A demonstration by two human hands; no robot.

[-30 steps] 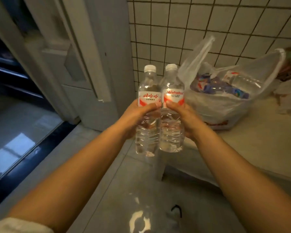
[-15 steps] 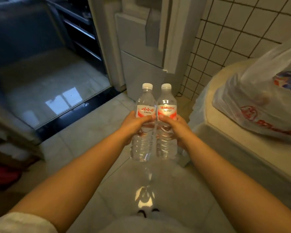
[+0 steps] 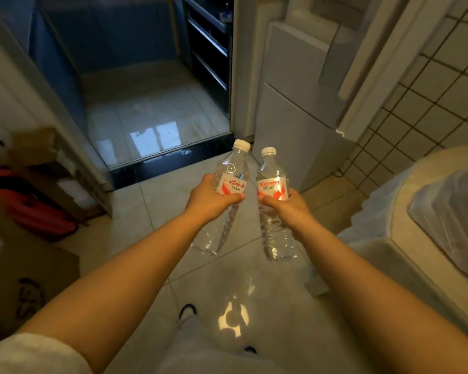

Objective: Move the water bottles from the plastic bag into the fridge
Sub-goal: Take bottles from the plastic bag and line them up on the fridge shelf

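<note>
My left hand (image 3: 210, 199) grips a clear water bottle (image 3: 229, 182) with a white cap and a red-and-white label; it leans to the right at the top. My right hand (image 3: 285, 206) grips a second, matching water bottle (image 3: 271, 182), held nearly upright. The two bottles are a little apart, out in front of me over the tiled floor. The white plastic bag (image 3: 454, 220) lies on a pale counter (image 3: 405, 238) at the right edge. A white fridge (image 3: 300, 109) stands ahead and to the right, its doors shut.
A doorway (image 3: 152, 109) with a dark threshold opens ahead onto a dim room with glossy floor. Cardboard boxes (image 3: 30, 279) and a red item (image 3: 30, 209) crowd the left side. A tiled wall (image 3: 430, 98) runs behind the counter. My feet show below.
The view has swung left, away from the counter and bag, toward the doorway and fridge. The bottles, held touching side by side before, have drawn apart, and the left one now tilts.
</note>
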